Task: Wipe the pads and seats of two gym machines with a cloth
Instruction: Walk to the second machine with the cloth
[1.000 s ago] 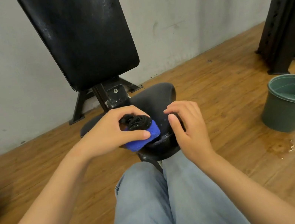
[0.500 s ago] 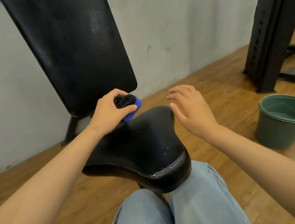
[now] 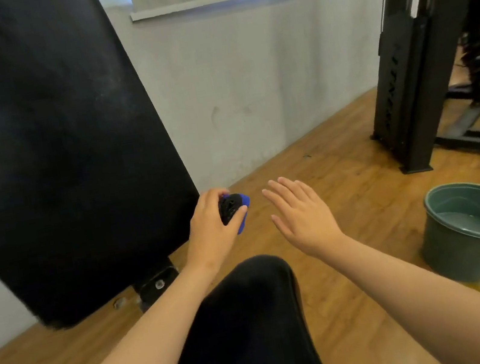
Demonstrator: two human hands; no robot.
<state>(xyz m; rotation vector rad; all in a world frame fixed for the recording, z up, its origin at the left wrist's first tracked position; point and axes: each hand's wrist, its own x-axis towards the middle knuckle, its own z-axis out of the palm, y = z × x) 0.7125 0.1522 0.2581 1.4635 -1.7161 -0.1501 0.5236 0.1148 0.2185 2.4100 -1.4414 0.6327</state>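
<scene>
Seat nearest, below both grips. Left grip clenched round cloth, blue w/ black, at lower right corner of pad; can't tell if touching. Right grip just beside it, released, fingers straight, over floor. Bucket well right of right grip; rack beyond.

Left forearm and right forearm were both bare, stretched forward from the bottom corners and angling in toward the middle. Left hand was curled up tight, thumb and fingers wrapped round the cloth. Right hand hung in the air just beside it, not touching, flat with fingers straight and a bit spread, holding nothing. Both wrists looked pretty much straight.
</scene>
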